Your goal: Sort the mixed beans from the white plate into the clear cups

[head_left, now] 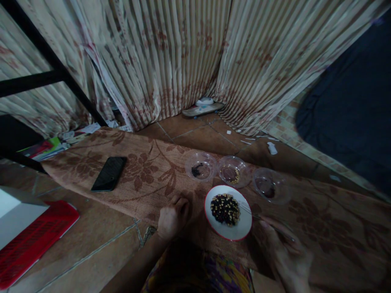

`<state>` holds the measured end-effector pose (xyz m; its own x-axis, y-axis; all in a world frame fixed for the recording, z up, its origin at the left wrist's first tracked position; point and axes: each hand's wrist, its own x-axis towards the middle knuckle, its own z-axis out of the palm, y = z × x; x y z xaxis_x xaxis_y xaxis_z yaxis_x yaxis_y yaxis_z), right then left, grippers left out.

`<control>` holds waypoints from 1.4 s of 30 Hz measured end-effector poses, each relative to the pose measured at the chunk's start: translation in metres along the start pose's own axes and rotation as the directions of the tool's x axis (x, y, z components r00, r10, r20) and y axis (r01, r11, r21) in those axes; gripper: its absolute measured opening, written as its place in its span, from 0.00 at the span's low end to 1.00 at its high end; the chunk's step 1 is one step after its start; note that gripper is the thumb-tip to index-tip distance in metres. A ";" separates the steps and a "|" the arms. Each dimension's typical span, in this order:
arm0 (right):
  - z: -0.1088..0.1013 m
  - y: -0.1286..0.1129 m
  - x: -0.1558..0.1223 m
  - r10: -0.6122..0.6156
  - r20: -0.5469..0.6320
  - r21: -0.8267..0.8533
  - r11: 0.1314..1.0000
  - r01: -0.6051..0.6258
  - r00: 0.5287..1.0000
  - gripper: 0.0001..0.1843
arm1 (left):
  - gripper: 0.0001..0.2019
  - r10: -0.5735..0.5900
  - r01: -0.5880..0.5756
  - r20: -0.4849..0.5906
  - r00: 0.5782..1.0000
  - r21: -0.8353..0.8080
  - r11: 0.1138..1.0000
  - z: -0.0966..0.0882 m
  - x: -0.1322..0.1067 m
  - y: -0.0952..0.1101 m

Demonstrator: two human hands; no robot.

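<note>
A white plate [243, 228] with a red rim sits near the table's front edge, with a heap of mixed black and pale yellow beans or grains [225, 209] in it. To its right, my right hand [282, 246] grips a metal fork [248, 210], whose tines reach over the plate's right side. My left hand [173, 217] rests closed on the cloth left of the plate, and I see nothing in it. Behind the plate stand three clear plastic bowls: the left bowl [209, 169] holds a few dark bits, the middle bowl [224, 167] some yellow grains, the right bowl [281, 189] dark reddish ones.
A black phone [109, 174] lies on the brown flowered tablecloth [146, 191] at the left. On the tiled floor are a red basket [36, 236] and, behind the table, a skateboard [201, 109]. Striped curtains [171, 53] hang at the back; a black metal frame [58, 69] stands left.
</note>
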<state>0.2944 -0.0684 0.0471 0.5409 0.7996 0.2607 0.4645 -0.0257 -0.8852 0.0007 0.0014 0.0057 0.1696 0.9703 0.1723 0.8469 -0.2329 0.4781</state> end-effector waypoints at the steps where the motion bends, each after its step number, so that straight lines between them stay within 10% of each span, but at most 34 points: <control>1: 0.002 -0.005 0.005 0.032 -0.049 0.015 0.999 -0.032 0.998 0.14 | 0.12 -0.003 0.003 0.005 1.000 0.001 1.000 0.000 0.000 0.000; 11: 0.049 -0.025 0.055 0.045 -0.221 0.254 0.967 0.013 0.974 0.16 | 0.12 0.015 -0.015 -0.009 1.000 0.003 1.000 0.004 -0.001 -0.004; 21: 0.006 -0.028 0.014 0.233 -0.195 0.047 0.973 -0.228 0.953 0.19 | 0.11 0.005 -0.005 -0.003 1.000 -0.010 1.000 0.003 0.000 -0.003; 42: -0.005 0.009 -0.009 0.089 0.047 -0.077 0.993 -0.085 0.995 0.17 | 0.12 -0.004 0.004 0.021 1.000 0.029 1.000 0.001 0.000 -0.002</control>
<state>0.2972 -0.0789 0.0385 0.5466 0.8214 0.1627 0.4693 -0.1397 -0.8719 -0.0002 0.0023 0.0043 0.1767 0.9724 0.1521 0.8617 -0.2275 0.4535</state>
